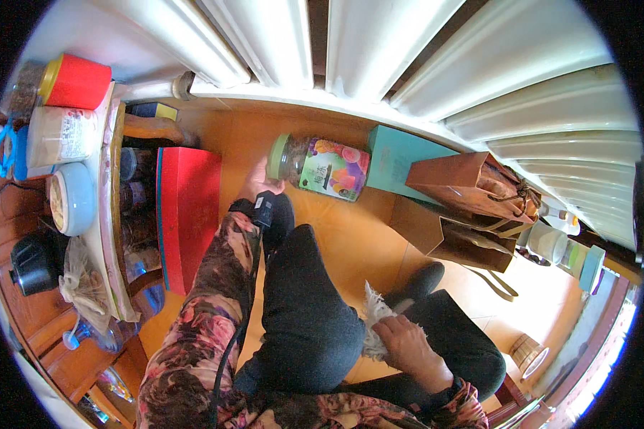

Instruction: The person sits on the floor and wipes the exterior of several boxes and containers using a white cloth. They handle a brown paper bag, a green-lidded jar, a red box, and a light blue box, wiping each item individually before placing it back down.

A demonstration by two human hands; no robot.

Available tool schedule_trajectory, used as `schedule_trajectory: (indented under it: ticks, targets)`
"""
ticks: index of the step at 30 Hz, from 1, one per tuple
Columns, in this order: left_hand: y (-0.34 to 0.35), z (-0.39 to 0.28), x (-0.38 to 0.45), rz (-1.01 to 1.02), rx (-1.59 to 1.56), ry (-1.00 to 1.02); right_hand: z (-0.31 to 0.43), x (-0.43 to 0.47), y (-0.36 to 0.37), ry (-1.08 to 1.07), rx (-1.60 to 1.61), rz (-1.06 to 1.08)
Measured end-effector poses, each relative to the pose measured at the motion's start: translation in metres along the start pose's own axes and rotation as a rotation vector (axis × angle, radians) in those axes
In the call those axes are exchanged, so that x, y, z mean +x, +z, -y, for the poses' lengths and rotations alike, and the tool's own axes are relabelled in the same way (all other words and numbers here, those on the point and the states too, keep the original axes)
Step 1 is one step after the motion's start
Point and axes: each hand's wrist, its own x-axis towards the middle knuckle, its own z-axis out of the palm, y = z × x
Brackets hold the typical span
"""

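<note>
My left hand [257,179] grips a clear plastic jar by its light green lid [278,156]; most of the fingers are hidden behind the lid. The jar [334,169] has dark contents and a colourful label with fruit pictures and writing. Whether it rests on the floor or is held above it, I cannot tell. Over my bent legs, my right hand [406,343] is closed around a white cloth [375,316] with frayed edges.
Beyond the jar stand a teal box [402,161] and brown paper bags [451,179], below a white radiator [279,48]. At left are a red box [190,214] and a shelf [94,214] crowded with containers. A small wooden bucket [527,354] is at right.
</note>
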Motion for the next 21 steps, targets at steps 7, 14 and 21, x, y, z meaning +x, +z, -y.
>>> schedule_trajectory:
  ticks: [7,14,21]
  targets:
    - [-0.016,-0.007,-0.029,0.035,-0.238,-0.161,0.004,0.002,-0.001,-0.021,-0.008,-0.016]
    - [0.020,0.002,-0.088,0.331,0.039,-0.118,0.008,0.000,0.005,-0.070,-0.086,-0.016]
    - [0.083,0.065,-0.131,0.283,0.596,0.096,0.021,-0.002,0.002,-0.105,-0.183,0.052]
